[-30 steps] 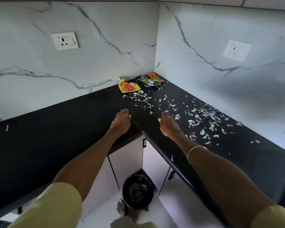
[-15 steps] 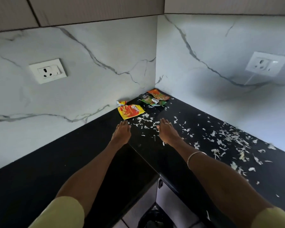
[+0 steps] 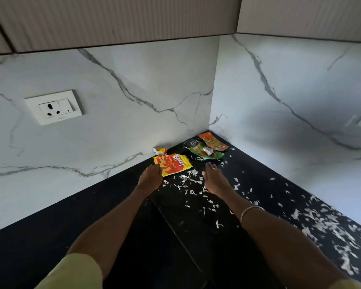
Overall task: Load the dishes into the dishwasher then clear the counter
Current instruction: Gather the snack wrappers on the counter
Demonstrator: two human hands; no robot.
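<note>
Neither hand gripped anything: the left hand [image 3: 151,176] lay flat and open, fingertips touching the yellow wrapper [image 3: 172,164] at its one o'clock, while the right hand [image 3: 215,178] rested open among white scraps [image 3: 188,180]. Green and orange wrappers [image 3: 206,147] sat at twelve o'clock, tucked in the counter [image 3: 50,236] corner, probably the next things to gather.

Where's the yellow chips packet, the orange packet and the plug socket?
yellow chips packet [image 3: 174,164], head view, middle of its printed front.
orange packet [image 3: 213,141], head view, its flat middle.
plug socket [image 3: 53,107], head view, white faceplate.
</note>
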